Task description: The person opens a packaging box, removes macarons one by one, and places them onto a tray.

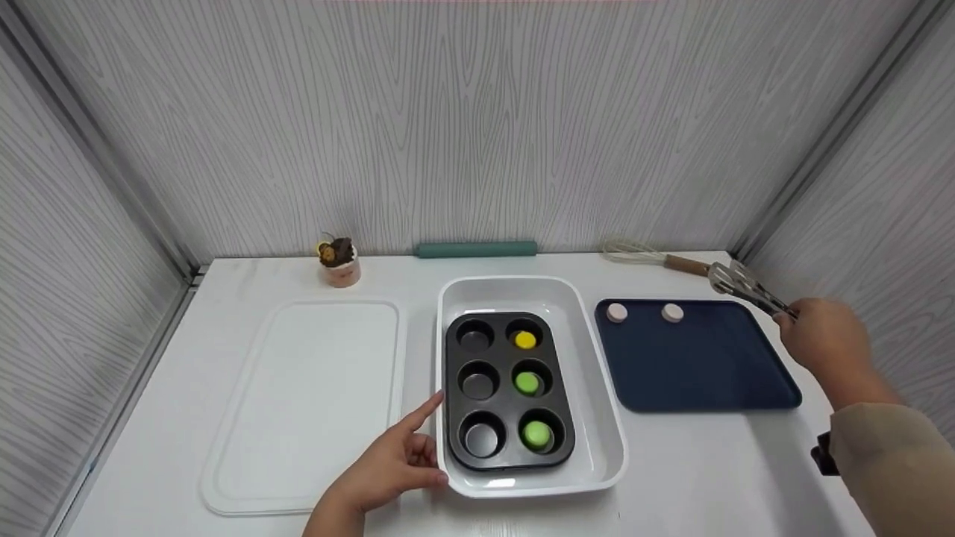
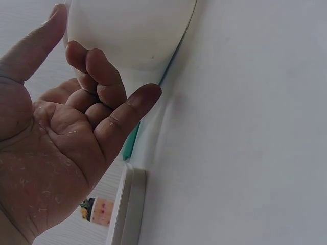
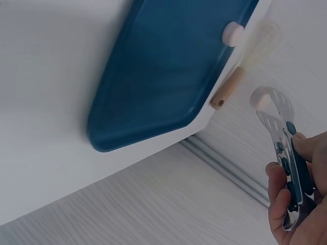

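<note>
Tongs up, finger out

Tongs [image 1: 746,287] sit in the right hand [image 1: 824,335], up in the air over the far right corner of the blue tray [image 1: 701,373]. The fingers of that hand curl round the handles and squeeze them. In the right wrist view the metal tips look close together, and something small and pale seems to sit between them, but it is too blurry to be sure.

Two pink round pieces [image 1: 617,312] lie on the blue tray, near its far edge, a little apart from each other.

The left hand [image 1: 392,466] rests on the desk [image 1: 709,477], just beside the near left corner of the white dish [image 1: 597,388]. It holds nothing. Its pointer finger sticks out straight along the dish wall, and the other fingers are bent in loosely.

Inside the white dish sits a black muffin pan [image 1: 509,391] with six cups. The three cups on the right each hold a round piece: a yellow piece [image 1: 525,340] at the far end, then a green piece [image 1: 527,383], then another green one nearest the person. The three cups on the left have nothing in them.

A white board [image 1: 306,403] lies flat to the left of the dish. A whisk [image 1: 649,257], a green roll [image 1: 477,249] and a small cupcake toy [image 1: 339,265] lie along the back wall.
</note>
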A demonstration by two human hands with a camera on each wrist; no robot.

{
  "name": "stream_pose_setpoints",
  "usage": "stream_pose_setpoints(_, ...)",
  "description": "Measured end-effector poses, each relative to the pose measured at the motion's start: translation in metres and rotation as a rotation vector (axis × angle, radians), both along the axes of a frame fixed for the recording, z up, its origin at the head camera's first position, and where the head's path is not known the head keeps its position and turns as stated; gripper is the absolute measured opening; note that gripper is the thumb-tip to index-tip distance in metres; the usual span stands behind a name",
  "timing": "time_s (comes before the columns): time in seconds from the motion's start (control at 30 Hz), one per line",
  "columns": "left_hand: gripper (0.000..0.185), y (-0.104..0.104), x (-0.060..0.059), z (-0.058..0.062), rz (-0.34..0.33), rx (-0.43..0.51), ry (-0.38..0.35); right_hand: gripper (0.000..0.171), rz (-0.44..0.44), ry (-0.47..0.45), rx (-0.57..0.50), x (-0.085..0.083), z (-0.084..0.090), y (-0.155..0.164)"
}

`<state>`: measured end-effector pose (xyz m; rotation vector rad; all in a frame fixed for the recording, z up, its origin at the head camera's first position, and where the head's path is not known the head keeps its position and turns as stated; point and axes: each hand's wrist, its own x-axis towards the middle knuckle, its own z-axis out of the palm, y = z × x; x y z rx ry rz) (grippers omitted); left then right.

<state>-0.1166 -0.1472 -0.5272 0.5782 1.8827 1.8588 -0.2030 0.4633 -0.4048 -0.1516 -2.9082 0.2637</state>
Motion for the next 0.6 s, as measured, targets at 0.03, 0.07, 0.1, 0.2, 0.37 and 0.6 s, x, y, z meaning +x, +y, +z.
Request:
stream_pose_setpoints(0.03, 0.111, 0.0, 0.0, 0.0, -0.001, 0.001, 0.001, 0.029, -0.003, -0.006, -0.001, 0.001, -0.001, 0.001)
stream_pose_setpoints(0.07, 0.111, 0.0, 0.0, 0.0, 0.0, 0.0, 0.002, 0.029, 0.0, -0.007, 0.001, 0.001, -0.002, 0.002)
stream_pose_setpoints(0.1, 0.111, 0.0, 0.0, -0.001, 0.0, 0.001, 0.003, 0.03, 0.001, -0.009, 0.003, 0.002, -0.003, 0.003)
stream_pose_setpoints(0.2, 0.111, 0.0, 0.0, -0.001, 0.001, 0.002, 0.002, 0.029, 0.006, -0.014, 0.004, 0.003, -0.006, 0.005)
stream_pose_setpoints(0.37, 0.111, -0.001, 0.0, -0.002, -0.002, 0.008, -0.004, 0.027, -0.005, -0.056, -0.011, 0.002, -0.012, 0.008)
stream_pose_setpoints(0.6, 0.11, 0.0, 0.0, -0.002, 0.005, -0.009, -0.007, 0.027, 0.005, -0.081, 0.006, 0.002, -0.021, 0.011)
